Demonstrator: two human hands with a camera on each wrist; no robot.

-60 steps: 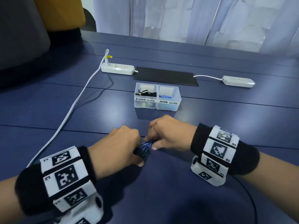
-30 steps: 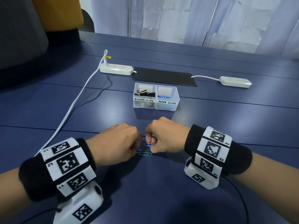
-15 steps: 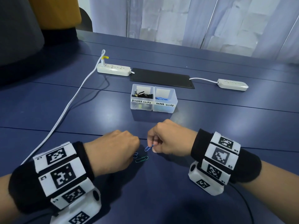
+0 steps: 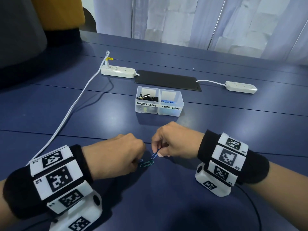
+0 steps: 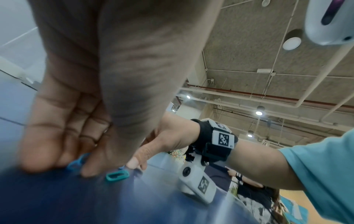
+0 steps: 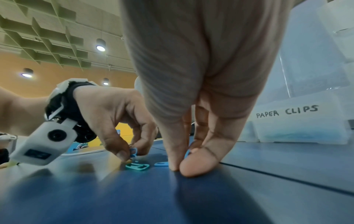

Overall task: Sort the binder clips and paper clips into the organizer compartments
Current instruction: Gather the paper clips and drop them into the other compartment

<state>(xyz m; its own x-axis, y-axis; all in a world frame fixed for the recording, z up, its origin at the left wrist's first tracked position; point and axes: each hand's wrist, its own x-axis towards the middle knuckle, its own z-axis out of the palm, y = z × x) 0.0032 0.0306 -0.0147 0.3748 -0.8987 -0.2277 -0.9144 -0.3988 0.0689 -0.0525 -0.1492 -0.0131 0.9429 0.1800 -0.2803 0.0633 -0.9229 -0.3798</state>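
A: Lifting loose paper clips off the bench (image 4: 166,205), one per grip, for the organizer (image 4: 181,104) just beyond.

B: Going well how?

A: Pinching low and firmly on the wire, raising straight up, then carrying over the wall labelled PAPER CLIPS (image 4: 170,107), not over the BINDER CLIPS compartment (image 4: 146,104) beside it. Avoiding dragging the teal paper clip (image 4: 146,163) lying flat between the two grips. Releasing only once well inside the rim.

B: And the right grip (image 4: 173,142)?

A: Closing thumb and forefinger together on a blue paper clip (image 4: 155,155), other fingers curling in. Holding it tilted, lower end seeming to touch the bench.

B: Left grip (image 4: 120,154)?

A: Curling down onto the bench, thumb and forefinger tips nearly together. Probably pinching another blue paper clip (image 6: 133,151), though blurring in the wrist views and hiding mostly under the knuckles from above.

B: Leaving what?

A: Judging by the bench, just these three clips remaining near the person; binder clips and a blue heap of paper clips already sitting in their compartments.
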